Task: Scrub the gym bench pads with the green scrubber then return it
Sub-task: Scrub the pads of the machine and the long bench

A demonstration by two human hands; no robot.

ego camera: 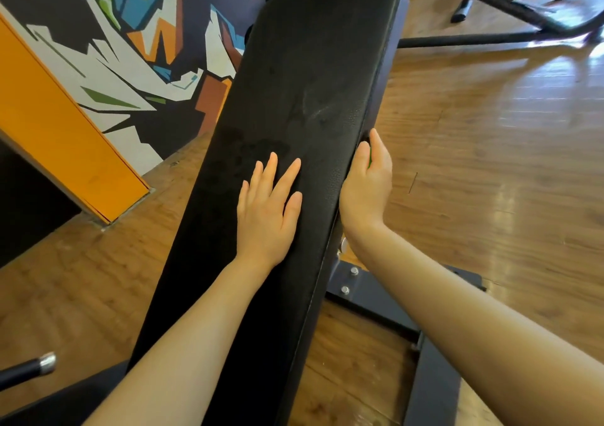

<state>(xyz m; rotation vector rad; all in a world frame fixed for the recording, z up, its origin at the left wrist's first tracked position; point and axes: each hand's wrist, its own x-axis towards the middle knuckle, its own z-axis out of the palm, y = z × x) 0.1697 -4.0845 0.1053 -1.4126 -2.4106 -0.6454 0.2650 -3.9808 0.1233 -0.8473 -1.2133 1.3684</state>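
- Here, far left, a painted wall with jagged orange, blue, white and black shapes meets a wooden floor; an orange panel leans along its base
- Near left, at the bottom edge, the chrome-tipped end of a dark bar pokes into view
- In the middle, a long black bench pad slopes from near to far, with faint pale smears partway up its surface
- The left hand lies flat on the pad, palm down, fingers straight and slightly spread, holding nothing; it appears to steady the pad
- Just right of it, the right hand is cupped against the pad's right edge, fingers curled around that side
- A thin sliver of green shows inside the right palm, which is likely the green scrubber; most of it is hidden, so its shape cannot be told
- The step seems to be scrubbing the pad's right side wall; doing it well would mean firm, even strokes along the edge, with the flat hand bracing
- Below the right wrist, the bench's dark metal base with bolts rests on the floor
- Far right, black frames of other gym equipment stand on the shiny boards
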